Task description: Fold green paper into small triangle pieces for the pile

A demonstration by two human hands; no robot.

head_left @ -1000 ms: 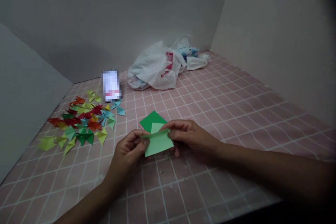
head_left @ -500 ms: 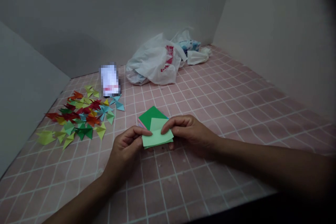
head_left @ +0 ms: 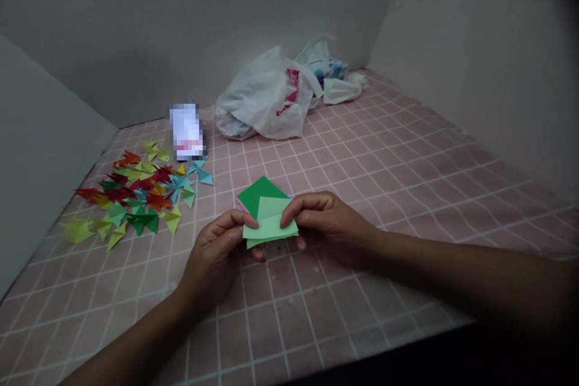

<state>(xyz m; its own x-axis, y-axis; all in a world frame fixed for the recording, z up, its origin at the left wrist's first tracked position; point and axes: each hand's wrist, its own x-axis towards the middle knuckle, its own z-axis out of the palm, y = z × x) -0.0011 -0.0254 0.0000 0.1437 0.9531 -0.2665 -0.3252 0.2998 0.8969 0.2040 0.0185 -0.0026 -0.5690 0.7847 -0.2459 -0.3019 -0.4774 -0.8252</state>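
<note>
A pale green sheet of origami paper (head_left: 271, 227), partly folded with its layers a little apart at the near edge, is held between both hands. My left hand (head_left: 226, 238) pinches its left side, thumb and forefinger closed on it. On the right side, my right hand (head_left: 328, 223) grips the paper the same way, with a fingertip showing under the edge. Just behind lies a stack of square paper (head_left: 261, 191), dark green on top with pink and blue edges peeking out. The paper and my right hand hide part of that stack.
Several folded paper pieces (head_left: 140, 215) in red, orange, yellow, green and blue are spread at the left. A blurred-out phone (head_left: 187, 132) leans upright behind them. White plastic bags (head_left: 266, 96) sit against the back wall. Pink checked cloth (head_left: 384, 163) covers the surface.
The whole view has shifted slightly, so things sit a bit higher. Both hands still hold the pale green paper; its folded flap has tilted and its near-edge layers part slightly more.
</note>
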